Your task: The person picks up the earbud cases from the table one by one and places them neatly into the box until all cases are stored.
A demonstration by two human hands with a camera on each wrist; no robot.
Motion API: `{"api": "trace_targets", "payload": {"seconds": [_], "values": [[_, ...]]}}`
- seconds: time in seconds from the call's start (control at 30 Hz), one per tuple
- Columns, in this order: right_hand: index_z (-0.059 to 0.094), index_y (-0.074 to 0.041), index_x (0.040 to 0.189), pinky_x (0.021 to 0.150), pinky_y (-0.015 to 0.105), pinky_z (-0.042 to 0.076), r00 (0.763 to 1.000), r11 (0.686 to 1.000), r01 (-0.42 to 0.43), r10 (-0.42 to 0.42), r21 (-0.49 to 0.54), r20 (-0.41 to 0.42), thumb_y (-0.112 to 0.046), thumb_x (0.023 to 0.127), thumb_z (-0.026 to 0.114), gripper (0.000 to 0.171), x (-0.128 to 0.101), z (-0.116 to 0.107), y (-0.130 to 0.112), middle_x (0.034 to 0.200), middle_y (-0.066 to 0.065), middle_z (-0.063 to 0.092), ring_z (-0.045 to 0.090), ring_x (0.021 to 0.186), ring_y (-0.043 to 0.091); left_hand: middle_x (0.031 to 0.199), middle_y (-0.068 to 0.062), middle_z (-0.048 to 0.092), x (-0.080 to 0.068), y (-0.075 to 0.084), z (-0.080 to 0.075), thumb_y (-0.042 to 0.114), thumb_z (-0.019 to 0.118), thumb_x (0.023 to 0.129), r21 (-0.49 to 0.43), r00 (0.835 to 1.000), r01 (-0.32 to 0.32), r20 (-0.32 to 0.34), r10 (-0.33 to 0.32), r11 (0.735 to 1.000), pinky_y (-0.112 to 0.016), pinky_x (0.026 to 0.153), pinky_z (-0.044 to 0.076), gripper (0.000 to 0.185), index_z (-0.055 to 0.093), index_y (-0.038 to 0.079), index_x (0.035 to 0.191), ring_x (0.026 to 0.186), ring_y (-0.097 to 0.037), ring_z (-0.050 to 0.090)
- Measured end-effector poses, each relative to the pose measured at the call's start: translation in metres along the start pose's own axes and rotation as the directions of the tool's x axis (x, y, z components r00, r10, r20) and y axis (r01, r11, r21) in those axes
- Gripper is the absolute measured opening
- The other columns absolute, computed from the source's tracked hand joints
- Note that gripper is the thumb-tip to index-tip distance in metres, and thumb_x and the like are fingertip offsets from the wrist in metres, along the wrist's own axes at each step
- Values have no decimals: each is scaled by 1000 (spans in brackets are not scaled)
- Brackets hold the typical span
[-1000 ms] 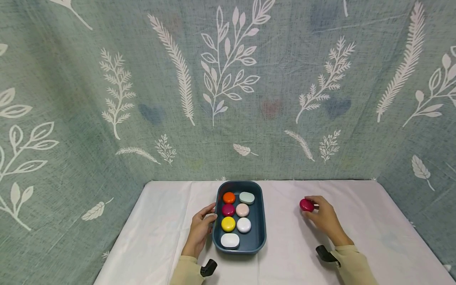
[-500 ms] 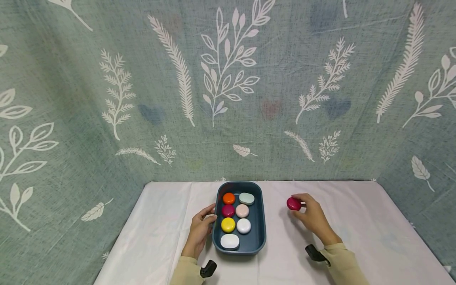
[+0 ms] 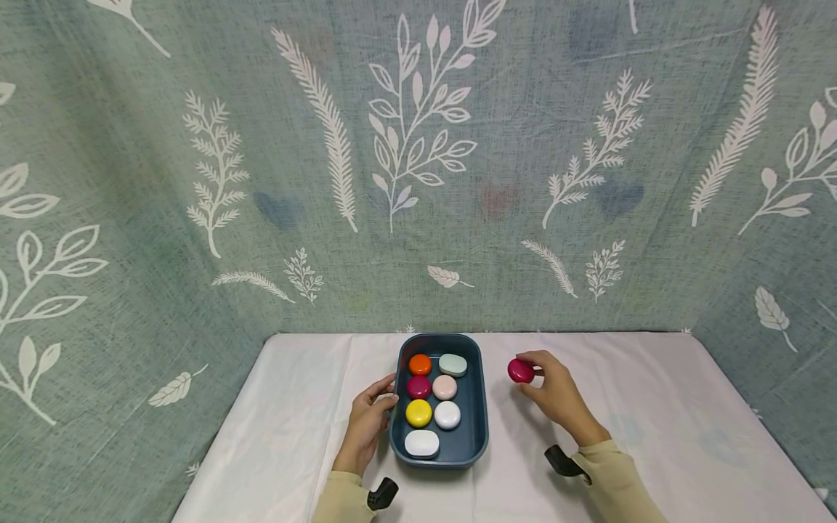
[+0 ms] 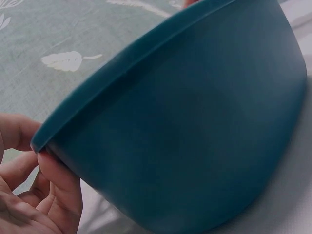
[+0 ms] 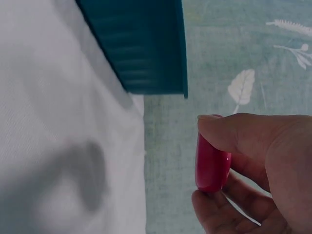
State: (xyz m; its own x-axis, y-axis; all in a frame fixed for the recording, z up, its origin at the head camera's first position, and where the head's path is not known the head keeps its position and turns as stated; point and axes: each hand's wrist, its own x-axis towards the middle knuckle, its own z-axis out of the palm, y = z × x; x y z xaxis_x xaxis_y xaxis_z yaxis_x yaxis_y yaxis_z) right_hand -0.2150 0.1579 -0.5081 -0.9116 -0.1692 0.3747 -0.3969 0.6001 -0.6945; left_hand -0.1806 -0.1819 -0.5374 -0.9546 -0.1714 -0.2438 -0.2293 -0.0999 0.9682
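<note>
Between the thumb and fingers of my right hand is a glossy crimson disc, thick with rounded edges; the right wrist view shows the disc edge-on in the pinch. It is raised over the cloth, to the right of a dark blue rectangular tub. My left hand grips the tub's left rim; in the left wrist view its thumb and finger meet at the rim's corner. Inside the tub lie orange, crimson, yellow, pink and white round pieces.
A white oblong piece lies at the tub's near end, and a pale green oblong piece at its far right. White cloth covers the table. A leaf-patterned green curtain stands behind and at both sides.
My right hand has moved left with the crimson disc, nearing the tub's right side. My left hand, the tub and the pieces inside have stayed in place.
</note>
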Motion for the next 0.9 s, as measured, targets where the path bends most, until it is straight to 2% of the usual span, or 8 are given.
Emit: {"api": "trace_targets", "payload": {"seconds": [0.37,0.73,0.9], "values": [[69,7,124,92,51,59,999,999,-12,11,33,33,12,78,85,49,8,10,-17,119,19,68,68,106,35,125,-10,56,-1,1,0,6,63,100,1,1000,-2,4,2,1000,-23,60,43,48,60,0,148,91,-18,55],[69,6,125,95,50,59,994,999,-13,8,42,107,12,79,84,49,17,21,-35,120,17,68,68,108,32,123,-9,56,0,1,0,5,64,99,-4,1000,-2,-1,2,1000,-22,58,43,49,60,0,147,91,-17,57],[70,6,124,94,49,59,991,997,21,-30,70,132,11,80,84,47,19,26,-41,119,17,68,68,107,32,123,-11,55,0,1,1,4,63,99,-10,1000,-9,9,9,1000,-21,57,43,49,60,-1,147,88,-16,56]]}}
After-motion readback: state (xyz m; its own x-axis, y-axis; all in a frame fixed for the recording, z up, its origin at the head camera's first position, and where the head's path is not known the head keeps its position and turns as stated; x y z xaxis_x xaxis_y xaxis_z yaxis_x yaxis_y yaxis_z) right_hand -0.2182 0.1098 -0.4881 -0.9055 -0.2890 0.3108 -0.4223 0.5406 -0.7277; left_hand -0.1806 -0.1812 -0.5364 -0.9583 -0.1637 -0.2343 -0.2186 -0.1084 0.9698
